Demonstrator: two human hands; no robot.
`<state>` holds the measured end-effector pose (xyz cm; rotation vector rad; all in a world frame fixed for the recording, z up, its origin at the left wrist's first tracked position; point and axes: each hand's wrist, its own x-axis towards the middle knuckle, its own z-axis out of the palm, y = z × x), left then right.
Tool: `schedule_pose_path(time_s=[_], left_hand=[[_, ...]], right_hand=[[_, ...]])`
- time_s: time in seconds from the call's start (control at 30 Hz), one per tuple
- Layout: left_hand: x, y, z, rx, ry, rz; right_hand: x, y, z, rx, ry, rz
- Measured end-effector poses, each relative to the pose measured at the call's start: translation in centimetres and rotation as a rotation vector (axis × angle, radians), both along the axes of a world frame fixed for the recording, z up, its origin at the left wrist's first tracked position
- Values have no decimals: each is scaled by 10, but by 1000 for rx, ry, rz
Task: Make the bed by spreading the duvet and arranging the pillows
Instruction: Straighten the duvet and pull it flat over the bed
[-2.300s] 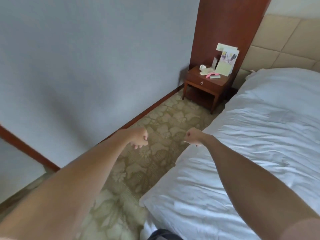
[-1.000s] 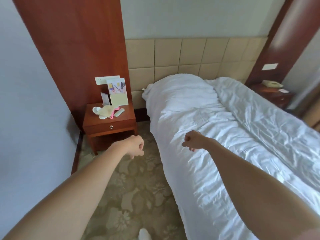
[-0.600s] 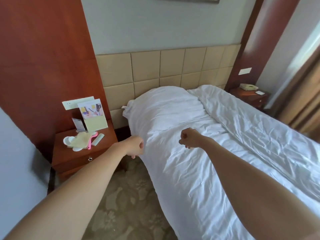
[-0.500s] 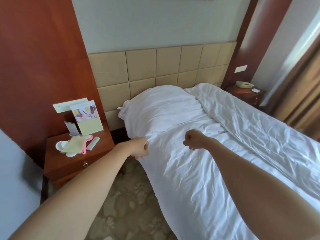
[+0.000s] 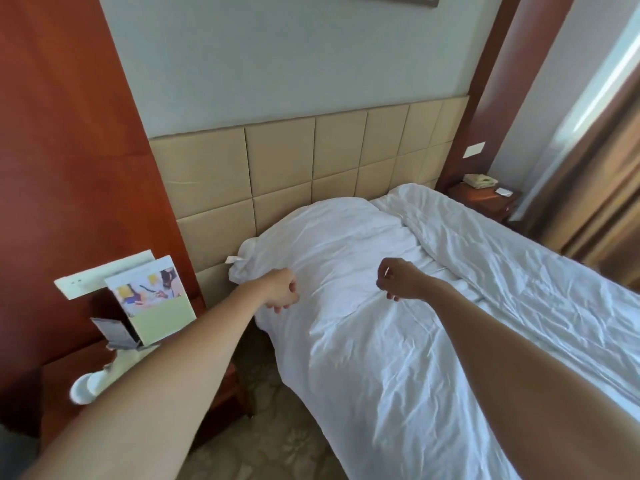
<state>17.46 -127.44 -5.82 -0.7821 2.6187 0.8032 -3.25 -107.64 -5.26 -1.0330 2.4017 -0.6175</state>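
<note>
I see both arms reaching toward the head of the bed from the lower corners of the frame. My left hand (image 5: 282, 290) hovers at centre-left, right over the near edge of the white duvet (image 5: 398, 348); its grip is loose, fingers curled downward and holding nothing I can make out. My right hand (image 5: 398, 278) sits at centre frame above the duvet, fingers half curled with a narrow gap between thumb and fingertips, also empty. Whether either hand brushes the cloth I cannot tell.

The duvet covers the whole bed from centre to lower right, wrinkled, its left edge hanging over the mattress side toward the patterned carpet (image 5: 277, 441). At the head end it bulges over a pillow (image 5: 322, 230), whose corner pokes out at the left beside the tan padded headboard (image 5: 294, 168). A long ridge of bunched duvet runs diagonally from upper centre toward the right edge of the frame.

Open room lies in the carpet strip between the bed's left edge and the wooden nightstand (image 5: 55, 386) at lower left; that strip is narrow. The nightstand carries an upright brochure stand (image 5: 152, 299) and a white object partly hidden by my left forearm. In the upper right, beyond the far side of the bed, stands a second nightstand (image 5: 485, 202) with a telephone (image 5: 479, 181), next to brown curtains (image 5: 595, 188).
</note>
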Motion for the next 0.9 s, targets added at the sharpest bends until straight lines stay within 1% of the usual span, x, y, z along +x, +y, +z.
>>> schedule_pose_path(time_s=[0.2, 0.3, 0.5, 0.6, 0.67, 0.77, 0.9], left_hand=[[-54, -73, -14, 16, -24, -105], [-84, -111, -30, 33, -40, -113], [-152, -198, -52, 27, -113, -59], [-191, -240, -55, 24, -147, -17], [-218, -267, -60, 22, -119, 30], [-249, -296, -73, 36, -64, 87], [-273, -321, -105, 80, -135, 98]], right_hand=[[-47, -65, -7, 29, 3, -106], [-78, -105, -21, 68, -18, -90], [-154, -204, -53, 45, -62, -25], [-199, -248, -71, 119, -79, 26], [-230, -275, -81, 181, -57, 56], [-265, -311, -94, 217, -7, 62], [-289, -351, -116, 272, -43, 79]])
